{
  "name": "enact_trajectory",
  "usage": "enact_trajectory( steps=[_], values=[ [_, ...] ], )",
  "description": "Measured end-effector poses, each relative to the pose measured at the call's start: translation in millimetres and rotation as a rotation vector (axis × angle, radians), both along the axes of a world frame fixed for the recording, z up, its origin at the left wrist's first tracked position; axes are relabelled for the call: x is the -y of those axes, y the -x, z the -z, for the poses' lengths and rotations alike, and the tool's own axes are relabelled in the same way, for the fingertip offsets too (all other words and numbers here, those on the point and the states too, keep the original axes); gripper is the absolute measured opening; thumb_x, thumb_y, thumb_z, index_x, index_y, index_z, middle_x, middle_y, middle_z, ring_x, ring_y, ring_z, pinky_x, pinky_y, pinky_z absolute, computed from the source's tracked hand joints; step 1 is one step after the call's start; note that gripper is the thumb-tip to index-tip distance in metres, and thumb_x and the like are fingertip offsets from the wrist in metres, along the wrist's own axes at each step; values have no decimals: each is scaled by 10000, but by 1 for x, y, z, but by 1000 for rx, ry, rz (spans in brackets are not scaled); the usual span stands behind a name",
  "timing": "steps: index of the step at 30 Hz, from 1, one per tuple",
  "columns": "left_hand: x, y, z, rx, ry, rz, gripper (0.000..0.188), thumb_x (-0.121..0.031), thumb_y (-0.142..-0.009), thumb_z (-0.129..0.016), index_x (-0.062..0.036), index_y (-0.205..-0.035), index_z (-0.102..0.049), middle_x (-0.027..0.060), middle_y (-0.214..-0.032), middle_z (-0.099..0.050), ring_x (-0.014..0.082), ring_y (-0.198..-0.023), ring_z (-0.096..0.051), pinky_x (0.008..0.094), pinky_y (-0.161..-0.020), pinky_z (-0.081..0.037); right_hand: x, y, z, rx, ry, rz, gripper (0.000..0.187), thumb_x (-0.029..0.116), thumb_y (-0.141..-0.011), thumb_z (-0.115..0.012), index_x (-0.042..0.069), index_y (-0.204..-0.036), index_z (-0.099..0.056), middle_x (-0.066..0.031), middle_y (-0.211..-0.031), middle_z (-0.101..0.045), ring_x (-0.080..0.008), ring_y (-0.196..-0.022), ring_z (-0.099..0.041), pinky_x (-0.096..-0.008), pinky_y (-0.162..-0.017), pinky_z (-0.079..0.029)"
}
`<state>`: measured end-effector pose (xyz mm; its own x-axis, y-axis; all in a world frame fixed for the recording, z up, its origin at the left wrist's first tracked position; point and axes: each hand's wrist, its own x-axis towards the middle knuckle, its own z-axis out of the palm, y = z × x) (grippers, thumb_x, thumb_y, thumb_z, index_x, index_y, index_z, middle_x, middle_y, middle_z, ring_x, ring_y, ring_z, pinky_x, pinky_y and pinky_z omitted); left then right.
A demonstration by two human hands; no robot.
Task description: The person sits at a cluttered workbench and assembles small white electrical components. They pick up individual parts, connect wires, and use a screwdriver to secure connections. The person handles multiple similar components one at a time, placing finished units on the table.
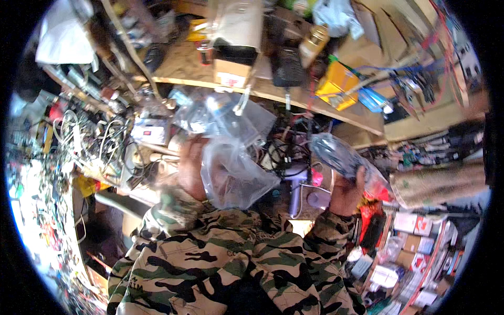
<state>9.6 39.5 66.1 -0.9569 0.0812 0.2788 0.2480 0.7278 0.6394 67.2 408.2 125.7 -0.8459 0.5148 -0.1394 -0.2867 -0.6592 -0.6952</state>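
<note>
A crumpled clear plastic bag (236, 176) hangs in front of my body, with my left hand (191, 165) closed on its left edge. That hand is smeared by motion, so its separate fingers are hard to make out. Off to the right, my right hand (347, 193) grips a second clear bag with dark contents (336, 155); what is inside cannot be told. More clear plastic bags (220, 118) lie just beyond my left hand, against the bench edge. Both my forearms are in camouflage sleeves.
A wooden shelf (194, 82) crosses ahead, bearing a carton (231, 72), a dark keypad device (287, 65) and a yellow box (338, 84). Tangled cables (79, 131) crowd the left. Black wires and a purple object (295, 197) lie between my hands. Small boxes (412, 224) fill the lower right.
</note>
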Motion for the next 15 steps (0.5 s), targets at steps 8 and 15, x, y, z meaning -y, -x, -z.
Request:
enact_trajectory(
  steps=[8, 15],
  values=[
    [-75, -23, -43, 505, 271, 806, 519, -466, -836, -761, -52, -1119, -625, 215, -1039, -653, 415, -899, -662, 533, -790, -528, 35, 22, 39, 182, -613, -182, 210, 106, -954, -666, 19, -1144, -645, -112, -1170, -659, -196, -1055, -620, -335, -947, -496],
    [-66, -1, -18, 243, 81, 2, 670, -571, -764, -800, -40, -1066, -526, 220, -969, -629, 427, -738, -673, 512, -627, -542, 87, 59, 96, 160, -548, -239, 300, 220, -989, -643, 53, -1238, -641, -81, -1225, -680, -205, -1094, -636, -342, -935, -524]
  ],
)
